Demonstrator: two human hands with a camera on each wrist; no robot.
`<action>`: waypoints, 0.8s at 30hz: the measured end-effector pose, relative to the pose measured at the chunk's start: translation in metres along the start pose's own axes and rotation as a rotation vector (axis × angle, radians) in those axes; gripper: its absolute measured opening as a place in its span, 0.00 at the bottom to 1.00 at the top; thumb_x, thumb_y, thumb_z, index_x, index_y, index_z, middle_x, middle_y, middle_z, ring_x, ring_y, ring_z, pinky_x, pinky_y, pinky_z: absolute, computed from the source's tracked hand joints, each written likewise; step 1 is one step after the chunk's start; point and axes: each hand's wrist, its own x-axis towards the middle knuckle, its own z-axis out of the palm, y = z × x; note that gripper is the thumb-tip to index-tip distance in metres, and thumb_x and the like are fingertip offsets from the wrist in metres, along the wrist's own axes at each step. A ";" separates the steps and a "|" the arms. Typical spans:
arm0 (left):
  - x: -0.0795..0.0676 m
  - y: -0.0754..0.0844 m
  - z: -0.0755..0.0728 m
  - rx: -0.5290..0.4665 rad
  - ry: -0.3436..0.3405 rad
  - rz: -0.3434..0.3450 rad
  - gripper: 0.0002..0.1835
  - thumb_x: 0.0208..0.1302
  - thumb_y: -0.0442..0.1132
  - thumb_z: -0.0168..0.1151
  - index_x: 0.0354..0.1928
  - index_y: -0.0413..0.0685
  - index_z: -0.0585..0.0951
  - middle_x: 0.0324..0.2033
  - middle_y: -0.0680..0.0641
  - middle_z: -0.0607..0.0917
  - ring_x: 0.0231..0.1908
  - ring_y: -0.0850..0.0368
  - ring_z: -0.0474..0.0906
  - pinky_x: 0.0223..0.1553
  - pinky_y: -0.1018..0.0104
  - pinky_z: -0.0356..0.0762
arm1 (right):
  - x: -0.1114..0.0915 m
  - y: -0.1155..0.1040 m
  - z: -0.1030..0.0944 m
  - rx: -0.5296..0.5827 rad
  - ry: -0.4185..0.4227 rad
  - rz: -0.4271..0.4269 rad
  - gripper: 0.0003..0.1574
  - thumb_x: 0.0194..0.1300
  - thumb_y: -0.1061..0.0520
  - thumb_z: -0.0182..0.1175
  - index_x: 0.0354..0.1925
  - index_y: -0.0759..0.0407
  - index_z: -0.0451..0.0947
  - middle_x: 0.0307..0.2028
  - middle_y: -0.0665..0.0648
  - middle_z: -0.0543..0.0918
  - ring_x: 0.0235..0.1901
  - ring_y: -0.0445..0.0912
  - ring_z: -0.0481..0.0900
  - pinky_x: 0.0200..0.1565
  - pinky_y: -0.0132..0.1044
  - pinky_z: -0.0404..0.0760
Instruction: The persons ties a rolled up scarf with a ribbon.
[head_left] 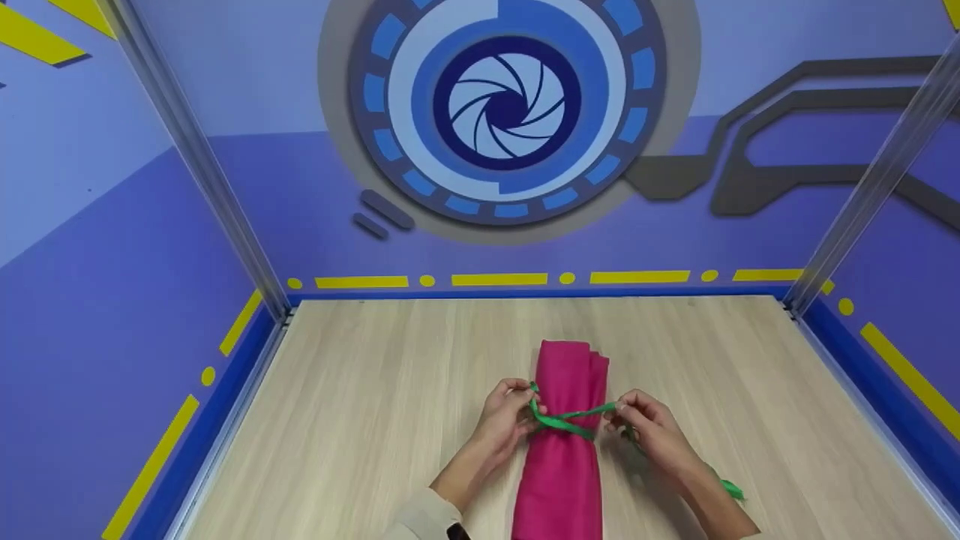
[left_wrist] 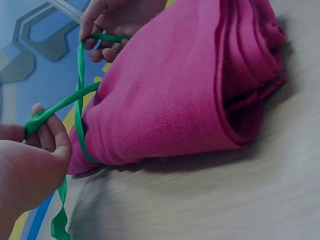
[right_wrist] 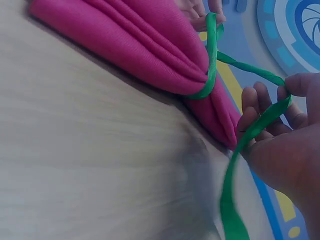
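Observation:
A long folded bundle of magenta cloth lies lengthwise on the wooden table. Around its middle runs a green ribbon, its two ends crossing over the top of the cloth. My left hand pinches one end at the cloth's left side, and a tail of ribbon hangs below it. On the right, my right hand pinches the other end between thumb and finger, drawn away from the bundle. Its loose tail trails down past the palm. The ribbon's underside beneath the cloth is hidden.
The wooden tabletop is bounded by blue printed panels at the back and sides. Metal posts stand at the back corners. A dark band shows at the left sleeve cuff.

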 end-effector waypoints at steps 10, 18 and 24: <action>0.004 0.002 0.012 0.173 -0.038 0.069 0.10 0.78 0.32 0.60 0.55 0.36 0.76 0.47 0.36 0.86 0.34 0.58 0.82 0.40 0.67 0.83 | 0.004 -0.001 0.013 0.064 0.051 -0.041 0.21 0.81 0.57 0.58 0.51 0.79 0.70 0.42 0.71 0.81 0.42 0.58 0.83 0.43 0.42 0.83; 0.004 0.005 0.015 0.238 -0.041 0.097 0.10 0.77 0.32 0.61 0.54 0.33 0.78 0.48 0.32 0.86 0.32 0.58 0.83 0.39 0.66 0.82 | 0.009 -0.008 0.024 0.239 -0.001 -0.021 0.24 0.85 0.51 0.51 0.50 0.75 0.63 0.62 0.70 0.82 0.68 0.60 0.75 0.71 0.52 0.70; 0.009 0.004 0.014 0.143 -0.054 0.077 0.11 0.77 0.31 0.61 0.55 0.33 0.78 0.48 0.32 0.86 0.32 0.58 0.84 0.38 0.66 0.84 | 0.011 -0.010 0.035 0.248 -0.026 -0.016 0.16 0.84 0.50 0.53 0.48 0.64 0.70 0.44 0.61 0.82 0.55 0.56 0.83 0.63 0.45 0.77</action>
